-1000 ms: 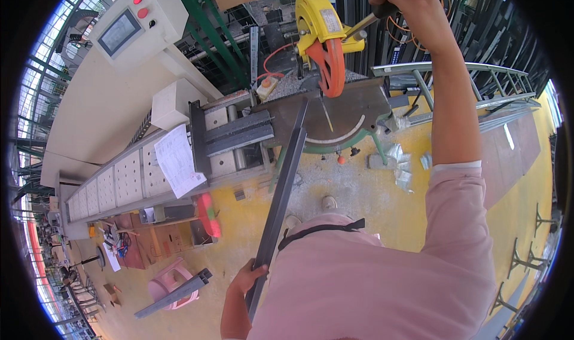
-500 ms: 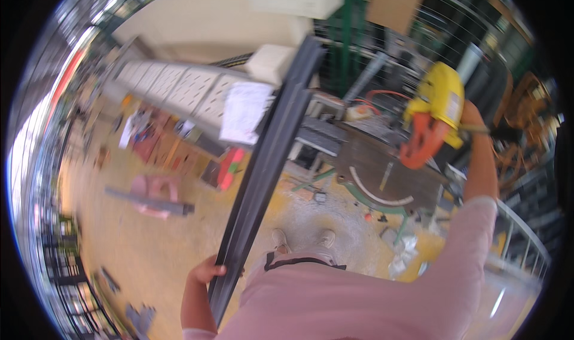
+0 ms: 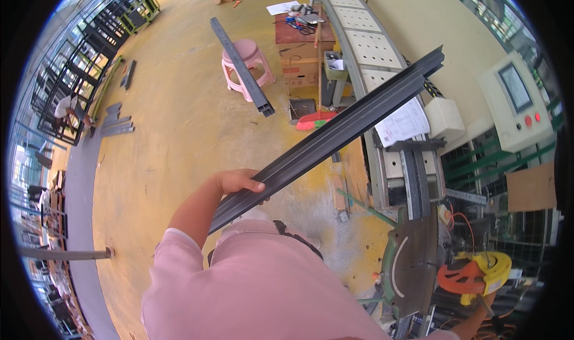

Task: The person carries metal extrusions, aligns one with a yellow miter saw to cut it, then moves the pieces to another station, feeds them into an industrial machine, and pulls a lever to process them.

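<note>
My left hand point(image 3: 242, 183) is closed round a long dark grey metal profile point(image 3: 335, 138), its thumb lying along the upper face. The profile slants up and away to the right. Its far end passes above a printed sheet of paper point(image 3: 403, 123) on the roller conveyor. At the lower right is a mitre saw point(image 3: 499, 271) with a yellow housing and an orange guard. My right hand point(image 3: 480, 310) grips at its handle, partly hidden by the housing. Beside it lies the saw's dark round table point(image 3: 415, 268) with a green rim. A short grey profile point(image 3: 415, 181) rests on the conveyor end.
A pink stool point(image 3: 245, 56) carries another grey profile point(image 3: 239, 65). Tools lie on a red-topped box stack point(image 3: 302, 29). A control panel point(image 3: 517, 101) stands right of the conveyor point(image 3: 368, 26). Several offcuts point(image 3: 115, 120) lie on the floor. A person point(image 3: 69, 108) is far left.
My view has turned left, so the saw and conveyor now appear farther right and more floor shows. My left hand still holds the long profile; my right hand stays at the saw.
</note>
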The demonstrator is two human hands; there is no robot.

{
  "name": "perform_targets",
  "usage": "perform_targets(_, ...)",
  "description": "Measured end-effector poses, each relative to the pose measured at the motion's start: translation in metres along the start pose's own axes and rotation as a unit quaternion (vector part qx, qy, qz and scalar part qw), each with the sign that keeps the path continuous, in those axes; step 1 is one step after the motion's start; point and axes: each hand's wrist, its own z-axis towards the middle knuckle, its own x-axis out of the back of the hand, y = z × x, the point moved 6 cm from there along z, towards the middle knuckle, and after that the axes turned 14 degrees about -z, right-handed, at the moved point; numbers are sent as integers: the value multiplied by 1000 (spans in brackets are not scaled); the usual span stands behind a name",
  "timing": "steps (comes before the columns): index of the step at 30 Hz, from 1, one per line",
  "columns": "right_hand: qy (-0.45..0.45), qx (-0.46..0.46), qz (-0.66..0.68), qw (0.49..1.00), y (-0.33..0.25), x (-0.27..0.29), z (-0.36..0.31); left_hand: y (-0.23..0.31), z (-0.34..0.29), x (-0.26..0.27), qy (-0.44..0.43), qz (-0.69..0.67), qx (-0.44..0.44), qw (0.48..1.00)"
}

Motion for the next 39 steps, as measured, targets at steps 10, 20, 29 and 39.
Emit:
perform_targets(10, -585, -62, 189, 786, -369, -60, -508, 95, -200, 171, 141, 31, -280, 949)
perform_targets(20, -499, 563, 417, 510, -1103, 306, -423, 221, -345, 338, 147, -1, -633, 760)
perform_targets(29, -378, 593, 415, 577, -1242, 299, -411, 236, -397, 443, 125, -200, -753, 615)
perform_targets(39, -448, 571, 354, 590, -1309, 266, -316, 272, -225, 662, 388, -481, -516, 593)
